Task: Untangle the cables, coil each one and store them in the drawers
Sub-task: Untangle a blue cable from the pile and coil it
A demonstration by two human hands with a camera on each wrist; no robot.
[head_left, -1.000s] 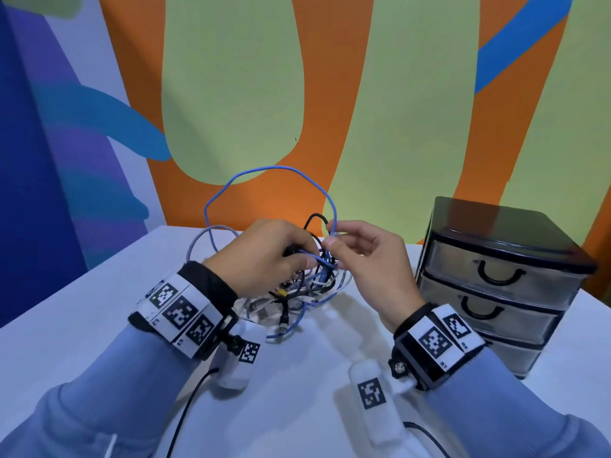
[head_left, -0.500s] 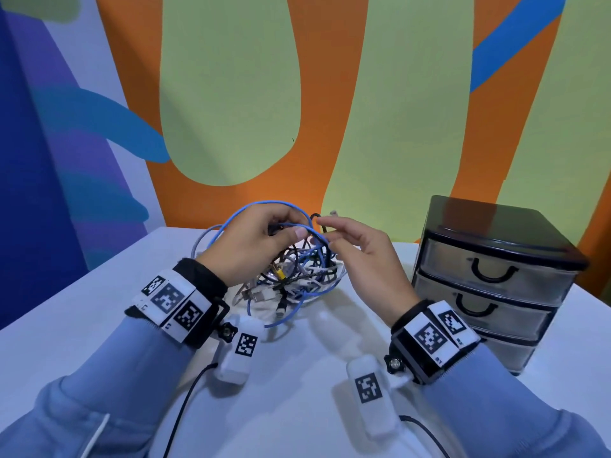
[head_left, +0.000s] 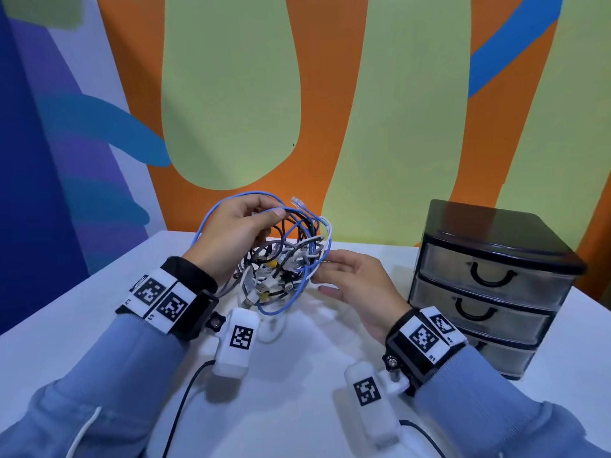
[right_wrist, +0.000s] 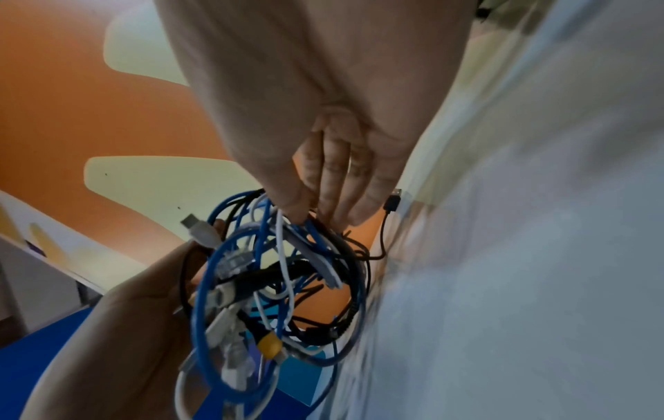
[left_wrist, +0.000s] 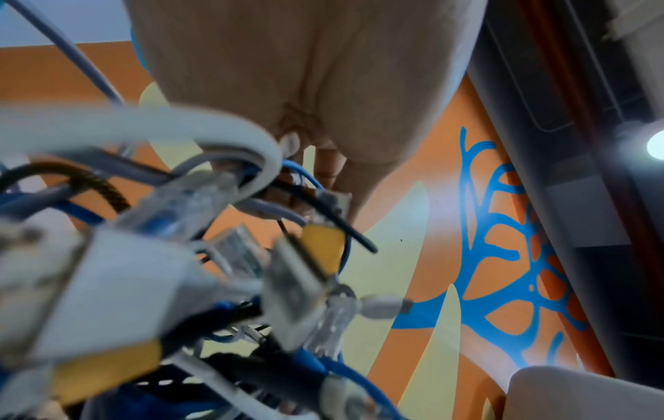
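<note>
The left wrist view is blurred at close range; connectors and loops fill it, and individual cables cannot be traced there. How many cables make up the cable tangle (head_left: 284,259) cannot be told. The tangle is held above the white table (head_left: 66,325), left of centre and far from the person. It contains a blue cable (head_left: 231,206), black, white and grey leads, and a yellow-tipped connector (right_wrist: 270,346).

The left hand (head_left: 231,236) grips the upper left of the tangle, fingers curled round several strands. The right hand (head_left: 357,285) meets the tangle's right side; its thumb and fingertips (right_wrist: 298,210) pinch strands, the fingers held close together.

The three-drawer cabinet (head_left: 489,285) stands at the right on the table. All three drawers are closed; their smoky translucent fronts do not reveal any contents.
</note>
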